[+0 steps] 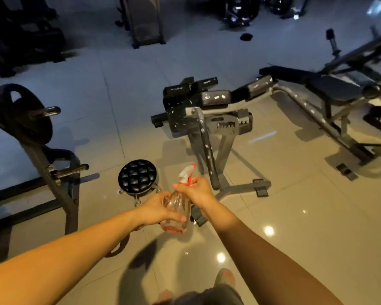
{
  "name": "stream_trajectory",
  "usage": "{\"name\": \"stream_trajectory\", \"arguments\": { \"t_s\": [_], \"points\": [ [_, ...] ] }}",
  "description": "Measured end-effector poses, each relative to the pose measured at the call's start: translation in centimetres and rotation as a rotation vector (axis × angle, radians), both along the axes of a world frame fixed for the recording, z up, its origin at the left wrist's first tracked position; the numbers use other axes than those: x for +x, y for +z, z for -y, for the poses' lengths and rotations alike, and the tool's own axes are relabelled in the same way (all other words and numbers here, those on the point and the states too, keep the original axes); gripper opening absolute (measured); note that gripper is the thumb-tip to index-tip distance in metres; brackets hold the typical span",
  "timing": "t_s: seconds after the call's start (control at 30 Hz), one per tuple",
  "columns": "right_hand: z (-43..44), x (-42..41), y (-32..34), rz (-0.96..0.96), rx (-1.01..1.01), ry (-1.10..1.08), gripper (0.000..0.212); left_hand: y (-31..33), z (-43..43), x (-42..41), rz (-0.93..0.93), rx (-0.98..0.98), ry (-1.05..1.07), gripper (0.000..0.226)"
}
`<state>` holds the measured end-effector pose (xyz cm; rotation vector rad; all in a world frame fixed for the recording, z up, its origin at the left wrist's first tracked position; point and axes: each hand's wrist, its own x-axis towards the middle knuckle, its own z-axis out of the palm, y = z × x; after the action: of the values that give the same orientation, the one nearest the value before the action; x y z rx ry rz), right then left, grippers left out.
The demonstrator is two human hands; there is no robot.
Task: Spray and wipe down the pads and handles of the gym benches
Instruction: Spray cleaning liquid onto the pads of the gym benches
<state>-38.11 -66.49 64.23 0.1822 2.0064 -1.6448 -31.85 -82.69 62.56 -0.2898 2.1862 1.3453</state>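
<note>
Left hand [156, 211] grips the body and right hand [196, 191] the neck of the clear plastic spray bottle [178, 204], red-and-white trigger head; black padded bench [216, 97] stands apart at 12 o'clock (no cloth visible); spray falling short may slick the glossy tiles [295, 216].

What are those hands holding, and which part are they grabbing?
Both hold one clear spray bottle. The left hand grips its round body; the right hand grips the neck, just below the red-and-white trigger head.

Clear spray bottle [176, 211] with red-and-white trigger head; black quilted stool [138, 175] at nine o'clock; glossy beige tiled floor [295, 216]
</note>
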Motion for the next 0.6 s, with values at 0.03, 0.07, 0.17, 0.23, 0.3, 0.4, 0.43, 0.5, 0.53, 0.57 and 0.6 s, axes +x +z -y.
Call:
{"name": "stream_trajectory", "arguments": {
  "t_s": [0.03,0.07,0.17,0.23,0.3,0.4,0.43,0.5,0.53,0.57,0.6],
  "points": [
    [0.0,0.8,-0.1,0.018,-0.005,-0.004,0.025,-0.2,0.1,0.5,0.005,0.001,-0.020,0.098],
    [0.0,1.5,-0.4,0.033,-0.014,-0.014,0.025,-0.6,0.3,1.0,0.008,-0.001,-0.038,0.096],
    [-0.3,3.8,-1.5,0.068,-0.033,-0.049,0.029,-2.0,0.1,2.6,0.022,0.000,-0.075,0.085],
    [-0.6,5.1,-2.3,0.077,-0.047,-0.080,0.027,-2.7,-0.1,3.4,0.044,-0.021,-0.095,0.088],
    [-0.9,6.1,-2.8,0.074,-0.039,-0.124,0.023,-3.3,-0.3,3.8,0.049,-0.048,-0.131,0.087],
    [-1.7,6.9,-3.0,0.060,-0.045,-0.148,0.020,-3.4,-1.0,3.8,0.047,-0.075,-0.179,0.086],
    [-2.0,6.9,-2.9,0.054,-0.054,-0.148,0.019,-3.3,-1.3,3.7,0.043,-0.067,-0.187,0.087],
    [-2.4,6.8,-2.4,0.045,-0.066,-0.169,0.020,-2.9,-1.8,3.2,0.041,-0.046,-0.199,0.091],
    [-2.6,6.6,-2.0,0.040,-0.067,-0.192,0.023,-2.4,-2.1,2.9,0.042,-0.039,-0.209,0.092],
    [-2.9,6.3,-1.6,0.029,-0.061,-0.210,0.026,-2.1,-2.4,2.6,0.042,-0.033,-0.217,0.093],
    [-3.2,5.9,-1.3,0.023,-0.052,-0.225,0.030,-1.6,-2.8,2.2,0.037,-0.027,-0.221,0.095]
  ]
}}
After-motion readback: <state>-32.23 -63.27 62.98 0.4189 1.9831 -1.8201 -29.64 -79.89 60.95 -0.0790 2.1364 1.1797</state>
